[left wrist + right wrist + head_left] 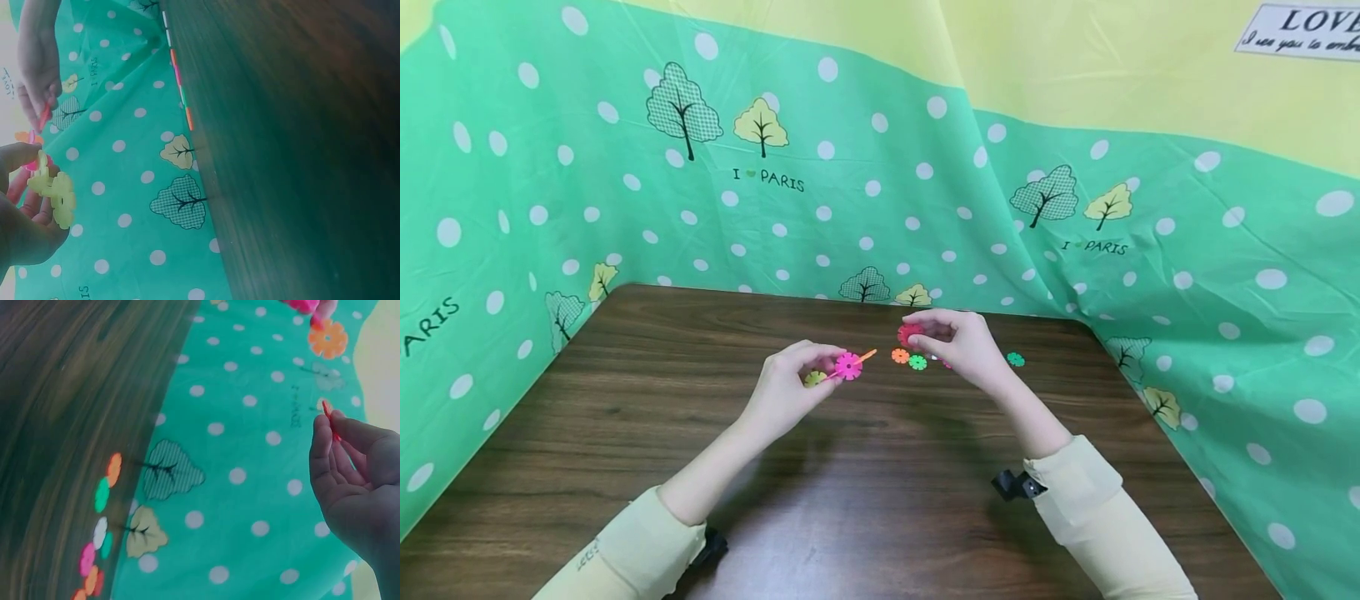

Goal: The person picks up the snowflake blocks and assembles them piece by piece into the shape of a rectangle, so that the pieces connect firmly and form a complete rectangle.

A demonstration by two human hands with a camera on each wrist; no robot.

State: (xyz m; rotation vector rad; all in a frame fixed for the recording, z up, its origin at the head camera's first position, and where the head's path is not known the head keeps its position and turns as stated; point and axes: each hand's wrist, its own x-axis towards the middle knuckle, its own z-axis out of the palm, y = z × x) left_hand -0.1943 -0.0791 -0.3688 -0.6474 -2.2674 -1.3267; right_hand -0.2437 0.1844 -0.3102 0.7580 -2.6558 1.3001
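Observation:
My left hand (790,379) pinches a small cluster of joined snowflake discs above the table: a pink disc (848,366), a yellow-green disc (62,200) and an orange disc (328,340). Between the thumb and fingers of my right hand (962,342) is a single red snowflake disc (909,335), seen nearly edge-on in the right wrist view. The two hands are apart, the red disc a short way right of the cluster. Part of the pink disc is hidden behind the left fingers in the left wrist view.
Loose discs lie on the dark wooden table (865,483) below and beside the right hand, among them an orange one (900,356), a light green one (917,362) and a dark green one (1016,359). A green dotted cloth (850,225) hangs behind and along the sides.

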